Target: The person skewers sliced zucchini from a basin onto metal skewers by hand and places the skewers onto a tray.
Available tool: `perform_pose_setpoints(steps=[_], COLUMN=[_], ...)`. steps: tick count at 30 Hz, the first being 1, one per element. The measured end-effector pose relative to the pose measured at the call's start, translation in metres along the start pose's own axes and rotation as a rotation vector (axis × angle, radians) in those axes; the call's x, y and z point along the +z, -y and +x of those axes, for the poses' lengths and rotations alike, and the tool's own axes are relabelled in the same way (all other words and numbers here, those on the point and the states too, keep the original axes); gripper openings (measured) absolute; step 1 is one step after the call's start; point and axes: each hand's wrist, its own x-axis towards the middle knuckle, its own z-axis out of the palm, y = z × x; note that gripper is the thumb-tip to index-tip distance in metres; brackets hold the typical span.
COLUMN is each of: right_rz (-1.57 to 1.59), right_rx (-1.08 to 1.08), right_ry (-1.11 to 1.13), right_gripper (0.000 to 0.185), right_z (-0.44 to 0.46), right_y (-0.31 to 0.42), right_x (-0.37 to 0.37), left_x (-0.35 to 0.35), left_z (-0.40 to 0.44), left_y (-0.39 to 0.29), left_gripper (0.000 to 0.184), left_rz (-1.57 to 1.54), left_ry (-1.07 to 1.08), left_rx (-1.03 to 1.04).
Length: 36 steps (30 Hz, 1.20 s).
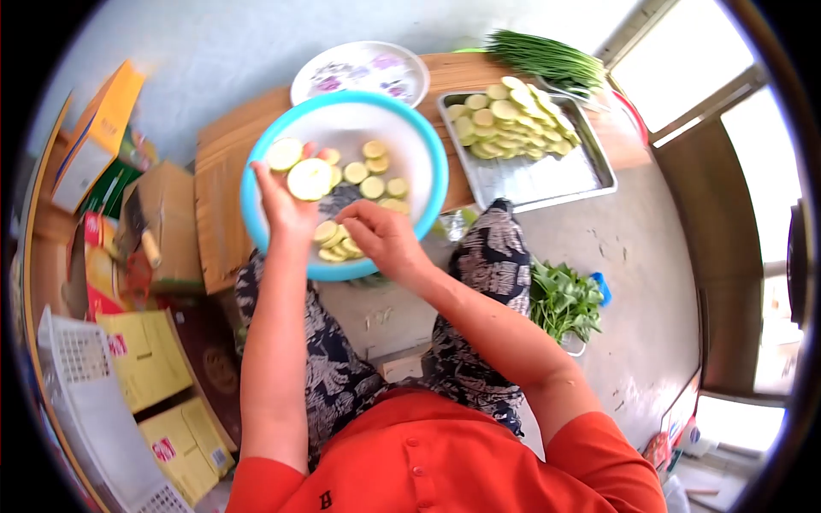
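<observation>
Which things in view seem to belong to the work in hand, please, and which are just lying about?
Likely in use:
- both hands
- sliced rounds
- blue-rimmed basin
- metal tray

Apparently lying about:
- long green stalks
- leafy greens
- knife
- white plastic basket

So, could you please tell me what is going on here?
Someone in a red shirt is handling pale green vegetable slices over a blue-rimmed bowl. The left hand holds a few larger slices; the right hand is at smaller ones, its grip unclear. More slices are piled on a metal tray, with long thin greens behind it.
</observation>
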Motion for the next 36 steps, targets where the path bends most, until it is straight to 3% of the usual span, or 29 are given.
perform_pose_setpoints(steps=[1,6,10,16,19,20,22,30,32,35,36], right_rz=[0.040,0.038,-0.113,-0.539,-0.643,-0.714,-0.693,-0.920,-1.205,-0.969,-0.874], right_rx=[0.106,0.113,-0.050,0.129,0.248,0.187,0.278,0.335,0.034,-0.211,-0.155], right_ry=[0.020,-0.104,-0.245,-0.438,-0.514,-0.516,-0.511,-0.512,-0.536,-0.458,-0.412], right_gripper=[0.012,0.018,0.018,0.023,0.025,0.026,0.026,0.023,0.023,0.020,0.024], right_z=[0.002,0.020,0.043,0.076,0.085,0.094,0.103,0.090,0.079,0.044,0.026], right_y=[0.003,0.019,0.001,-0.043,-0.047,-0.072,-0.098,-0.096,-0.077,-0.014,-0.001], right_x=[-0.006,-0.061,-0.139,-0.278,-0.322,-0.348,-0.375,-0.379,-0.371,-0.328,-0.309], left_x=[-0.002,0.009,0.005,0.010,0.010,0.010,0.009,0.008,0.008,0.005,0.003], left_z=[0.001,-0.016,-0.017,-0.023,-0.023,-0.023,-0.023,-0.021,-0.022,-0.022,-0.022], left_y=[0.002,0.000,-0.001,0.000,0.004,0.005,0.006,0.003,0.002,0.000,-0.002], left_gripper=[0.075,0.074,0.074,0.071,0.069,0.069,0.069,0.066,0.065,0.063,0.060], left_rz=[0.042,0.118,0.165,0.222,0.229,0.245,0.255,0.288,0.291,0.304,0.290], left_ry=[0.009,-0.020,0.068,0.062,0.059,0.068,0.062,0.043,0.047,0.022,0.013], left_rx=[0.004,-0.068,-0.070,-0.100,-0.116,-0.129,-0.136,-0.143,-0.135,-0.114,-0.104])
